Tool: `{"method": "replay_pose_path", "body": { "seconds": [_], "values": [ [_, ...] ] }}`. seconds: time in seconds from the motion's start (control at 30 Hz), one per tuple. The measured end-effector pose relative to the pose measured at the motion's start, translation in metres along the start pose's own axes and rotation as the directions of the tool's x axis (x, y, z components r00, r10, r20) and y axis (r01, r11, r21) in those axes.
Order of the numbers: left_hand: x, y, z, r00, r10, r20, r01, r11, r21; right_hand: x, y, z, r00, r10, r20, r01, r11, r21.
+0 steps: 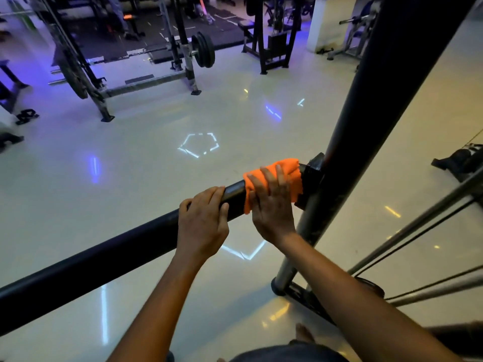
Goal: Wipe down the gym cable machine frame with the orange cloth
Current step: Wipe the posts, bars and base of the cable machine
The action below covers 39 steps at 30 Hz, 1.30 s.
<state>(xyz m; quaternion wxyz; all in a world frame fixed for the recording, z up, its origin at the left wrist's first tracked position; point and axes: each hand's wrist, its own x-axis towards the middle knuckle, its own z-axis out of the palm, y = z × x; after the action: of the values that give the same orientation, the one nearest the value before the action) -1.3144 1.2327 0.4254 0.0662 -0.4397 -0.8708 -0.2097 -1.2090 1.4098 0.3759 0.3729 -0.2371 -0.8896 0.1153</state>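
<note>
A black horizontal bar (104,254) of the cable machine frame runs from the lower left up to a bracket (312,178) on a thick black upright post (379,82). The orange cloth (290,169) is draped over the bar right beside the bracket. My right hand (271,205) lies on the cloth with fingers spread fairly straight, pressing it onto the bar. My left hand (202,226) grips the bare bar just left of the cloth, fingers curled over the top.
Steel guide rods and a cable (418,231) slant at the right, over the machine's base (305,299). A squat rack with a loaded barbell (203,49) and benches stand across the glossy pale floor (156,152). My bare foot (304,333) shows below.
</note>
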Motion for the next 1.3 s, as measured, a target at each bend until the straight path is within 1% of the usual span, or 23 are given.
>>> {"method": "replay_pose_path", "body": {
  "seconds": [0.07,0.1,0.13,0.17,0.23,0.3,0.37,0.43,0.57,0.7,0.77,0.87,1.0,1.1,1.17,1.23,1.3],
  "values": [
    [0.011,0.012,0.004,0.999,0.004,0.042,-0.003,1.0,-0.013,-0.004,0.011,-0.005,0.981,-0.176,0.078,0.177,0.984,-0.007],
    [0.015,0.017,0.007,0.998,0.009,0.056,-0.009,1.0,-0.011,0.0,0.025,-0.011,0.969,-0.23,0.09,0.235,0.971,-0.048],
    [0.02,0.021,0.008,0.998,0.009,0.063,-0.009,1.0,-0.005,0.006,0.041,-0.017,0.965,-0.244,0.094,0.252,0.964,-0.086],
    [0.023,0.024,0.01,0.998,-0.001,0.063,0.001,1.0,0.0,0.013,0.055,-0.023,0.969,-0.226,0.098,0.237,0.965,-0.114],
    [0.024,0.028,0.012,0.998,-0.031,0.056,0.03,0.999,0.011,0.014,0.063,-0.026,0.987,-0.134,0.09,0.145,0.981,-0.131],
    [0.022,0.029,0.014,0.999,-0.032,0.04,0.031,0.999,0.018,0.006,0.042,-0.017,0.998,-0.035,0.049,0.04,0.992,-0.116],
    [0.024,0.029,0.015,0.999,-0.024,0.025,0.024,1.0,0.015,0.0,0.021,-0.005,0.999,0.004,0.037,-0.002,0.998,-0.056],
    [0.026,0.029,0.016,0.999,-0.036,0.022,0.035,0.999,0.013,-0.001,0.02,-0.004,0.998,-0.033,0.056,0.033,0.999,-0.007],
    [0.026,0.03,0.019,0.998,-0.055,0.029,0.054,0.998,0.028,-0.007,0.049,-0.015,0.987,-0.155,0.04,0.154,0.988,0.018],
    [0.025,0.03,0.02,0.999,-0.052,0.009,0.052,0.998,0.033,-0.025,0.057,-0.008,0.989,-0.13,0.07,0.128,0.991,0.043],
    [0.025,0.031,0.019,0.999,-0.05,0.01,0.049,0.998,0.035,-0.012,0.054,-0.006,0.988,-0.138,0.07,0.136,0.99,0.027],
    [0.025,0.031,0.018,0.998,-0.053,0.02,0.053,0.998,0.023,0.014,0.047,-0.01,0.988,-0.124,0.087,0.128,0.991,-0.044],
    [0.023,0.03,0.018,0.998,-0.054,0.021,0.054,0.998,0.013,0.005,0.056,-0.008,0.983,-0.157,0.093,0.16,0.987,-0.024],
    [0.021,0.028,0.019,0.999,-0.046,0.013,0.046,0.999,0.022,-0.025,0.067,0.009,0.978,-0.14,0.152,0.142,0.99,0.001],
    [0.022,0.028,0.019,0.999,-0.043,0.006,0.043,0.999,0.021,-0.041,0.073,0.022,0.972,-0.141,0.19,0.153,0.987,-0.048],
    [0.023,0.028,0.018,0.999,-0.038,0.008,0.038,0.999,0.022,-0.042,0.076,0.027,0.963,-0.157,0.219,0.174,0.983,-0.062],
    [0.023,0.027,0.018,0.999,-0.035,0.014,0.035,0.999,0.022,-0.035,0.072,0.023,0.959,-0.13,0.251,0.14,0.99,-0.021]
  ]
}}
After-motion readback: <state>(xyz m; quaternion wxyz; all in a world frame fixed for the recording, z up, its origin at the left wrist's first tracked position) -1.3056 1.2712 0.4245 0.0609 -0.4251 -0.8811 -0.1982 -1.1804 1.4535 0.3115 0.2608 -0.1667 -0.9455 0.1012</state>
